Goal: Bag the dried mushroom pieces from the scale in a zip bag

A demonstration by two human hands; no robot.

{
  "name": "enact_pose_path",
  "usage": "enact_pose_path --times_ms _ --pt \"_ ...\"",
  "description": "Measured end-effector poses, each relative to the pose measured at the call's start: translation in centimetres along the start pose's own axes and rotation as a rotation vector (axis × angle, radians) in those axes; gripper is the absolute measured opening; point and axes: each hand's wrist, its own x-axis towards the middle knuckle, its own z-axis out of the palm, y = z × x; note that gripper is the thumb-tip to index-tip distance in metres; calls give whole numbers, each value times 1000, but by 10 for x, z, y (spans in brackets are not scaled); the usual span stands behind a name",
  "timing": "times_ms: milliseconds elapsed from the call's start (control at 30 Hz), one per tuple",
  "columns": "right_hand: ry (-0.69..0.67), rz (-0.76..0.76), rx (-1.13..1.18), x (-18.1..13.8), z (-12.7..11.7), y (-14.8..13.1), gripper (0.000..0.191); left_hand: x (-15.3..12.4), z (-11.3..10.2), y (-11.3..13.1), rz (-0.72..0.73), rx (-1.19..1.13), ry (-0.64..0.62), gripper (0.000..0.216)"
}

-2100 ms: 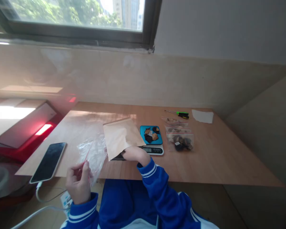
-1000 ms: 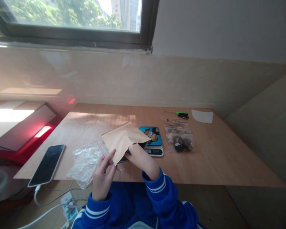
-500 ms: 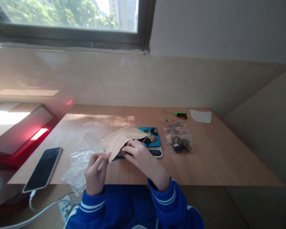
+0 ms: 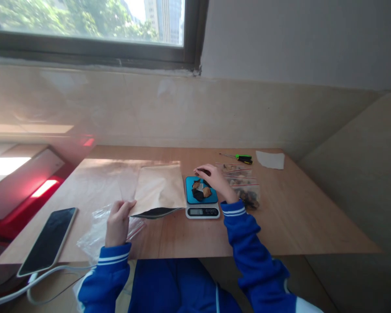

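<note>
Phone (image 4: pixel 47 240) lies at the table's (image 4: pixel 296 217) left edge, cable off its near end. Clear plastic bags (image 4: pixel 94 230) lie under the left hand (image 4: pixel 117 221), which pinches the near-left corner of the kraft pouch (image 4: pixel 159 189); pouch lies flat, mouth open toward the person. Just right of it: scale (image 4: pixel 202 202) with blue platform, dark and tan pieces (image 4: pixel 200 192) on it. Right hand (image 4: pixel 213 178) hovers over the scale's far edge, fingers curled; can't tell if it's holding anything. Filled zip bags (image 4: pixel 250 193) just beyond, then screwdriver (image 4: pixel 241 157) and white paper (image 4: pixel 270 159) at the far right.
</note>
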Motion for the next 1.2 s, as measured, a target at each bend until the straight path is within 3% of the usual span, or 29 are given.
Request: enact_pose_path --times_ms 133,267,600,700,867,1000,1200 --pt "-219 13 -84 42 25 23 11 2 -3 -23 -18 25 41 32" --pt "-375 30 -114 57 43 37 7 1 -5 -35 -16 39 38 34" --pt "-460 29 -82 47 30 51 32 -4 -12 -37 -126 148 -43 27" --pt "-440 38 -55 41 25 50 37 -3 -20 -33 -146 183 -53 30" --pt "-387 59 15 33 16 50 28 -2 -32 -24 -126 259 -9 34" --pt "-259 80 64 27 4 48 25 -2 -35 -10 -60 241 31 32" --pt "83 99 140 -21 -15 47 34 -16 -15 13 68 126 -196 36"
